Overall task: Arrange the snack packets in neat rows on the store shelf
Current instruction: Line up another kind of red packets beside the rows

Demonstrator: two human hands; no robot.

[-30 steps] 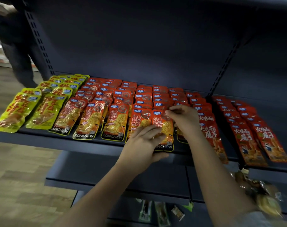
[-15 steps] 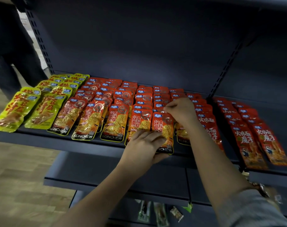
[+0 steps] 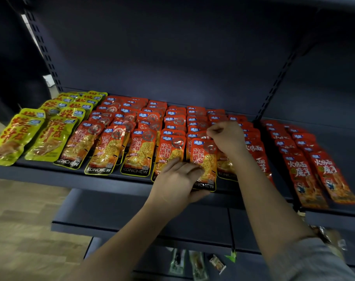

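Note:
Rows of snack packets lie flat on the dark shelf (image 3: 50, 175): yellow packets (image 3: 8, 138) at the left, orange-red KONCHEW packets (image 3: 109, 151) in the middle, red packets (image 3: 302, 171) at the right. My left hand (image 3: 176, 181) grips the lower end of the front orange packet (image 3: 205, 159) near the shelf's front edge, fingers on top and thumb beneath. My right hand (image 3: 227, 136) pinches the top corner of that same packet, fingers curled. My right forearm hides part of the neighbouring column.
A lower shelf (image 3: 132, 216) juts out beneath, and a few loose packets (image 3: 196, 262) lie further down. A dark-clothed person (image 3: 14, 63) stands at the far left beside the shelf upright. Wooden floor (image 3: 20, 220) shows at the lower left.
My right hand has slid slightly away from me along the packet's top edge. My left hand has kept its hold on the packet's lower end. The person at the left has come closer.

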